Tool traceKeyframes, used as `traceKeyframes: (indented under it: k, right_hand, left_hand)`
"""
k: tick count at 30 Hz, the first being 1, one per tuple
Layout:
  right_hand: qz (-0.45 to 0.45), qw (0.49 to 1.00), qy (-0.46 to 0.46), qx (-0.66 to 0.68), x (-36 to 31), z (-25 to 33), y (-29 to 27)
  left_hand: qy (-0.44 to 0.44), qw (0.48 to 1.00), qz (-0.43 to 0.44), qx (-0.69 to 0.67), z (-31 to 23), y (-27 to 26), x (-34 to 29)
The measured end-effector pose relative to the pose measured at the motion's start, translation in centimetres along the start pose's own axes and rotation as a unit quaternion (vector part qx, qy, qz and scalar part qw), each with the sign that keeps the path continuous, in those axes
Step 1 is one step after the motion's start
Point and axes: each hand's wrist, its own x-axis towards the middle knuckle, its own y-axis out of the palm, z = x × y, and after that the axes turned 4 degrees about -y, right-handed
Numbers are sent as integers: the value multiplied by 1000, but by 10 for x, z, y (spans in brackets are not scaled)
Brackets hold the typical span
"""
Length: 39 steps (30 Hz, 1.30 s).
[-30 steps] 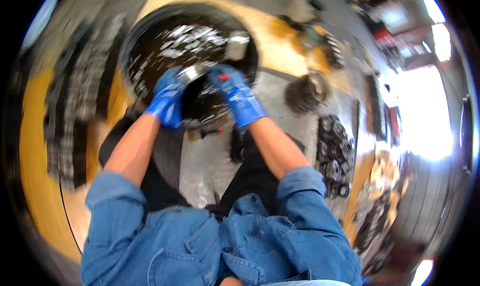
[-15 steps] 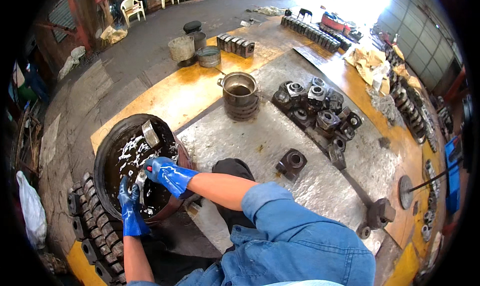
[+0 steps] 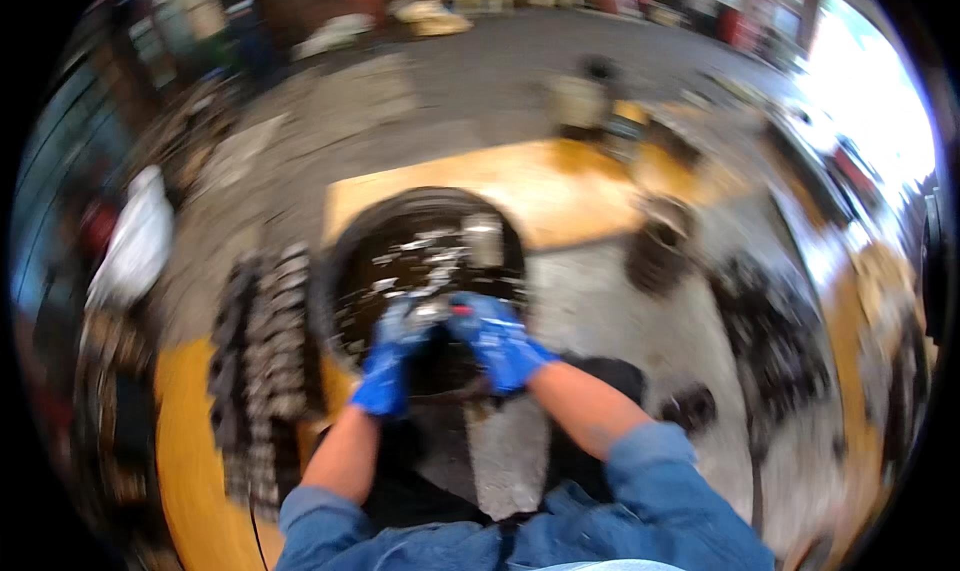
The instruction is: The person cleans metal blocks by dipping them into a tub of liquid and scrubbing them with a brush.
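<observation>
Both my hands wear blue rubber gloves and are low over a round dark tub (image 3: 345, 241) of dark liquid. My left hand (image 3: 392, 346) is at the near left of the tub, its blurred fingers closed against a shiny metal part (image 3: 430, 313). My right hand (image 3: 492, 339) meets the same part from the right; its fingers are closed, with a small red end (image 3: 461, 311) of something showing at them. The rest of that object is hidden. A pale metal block (image 3: 483, 239) leans inside the tub at its far right. Bright reflections or foam streak the liquid.
Rows of dark metal blocks (image 3: 275, 351) stand left of the tub. At right are a metal pot (image 3: 668, 221), a lone block (image 3: 690, 407) and a heap of dark machined parts (image 3: 765, 331). Buckets (image 3: 578, 106) stand farther back. A white sack (image 3: 138, 236) is at far left.
The view has swung left, so the tub sits nearer the middle. My hands have come together around the shiny part; the left one was more open before.
</observation>
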Motion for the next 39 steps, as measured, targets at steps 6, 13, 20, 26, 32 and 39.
traceKeyframes:
  k: [6, 13, 20, 26, 32, 39]
  right_hand:
    - [2, 994, -19, -107, 32, 11, 24]
    - [11, 994, -52, -91, 37, 14, 39]
    - [108, 990, -84, -27, -2, 21, -25]
    - [56, 984, -18, -166, 47, -9, 37]
    - [102, 978, 16, -181, 48, 7, 33]
    - [121, 974, 29, -188, 46, 5, 35]
  left_hand:
    - [10, 985, -49, 165, 7, -15, 6]
    - [12, 973, -68, 219, 23, -21, -6]
    - [-227, 900, 115, -353, -40, 16, -22]
    - [-340, 875, 42, -342, 75, 22, 13]
    - [-221, 958, 32, -180, 92, 22, 3]
    - [-343, 865, 1, -365, 15, 27, -7]
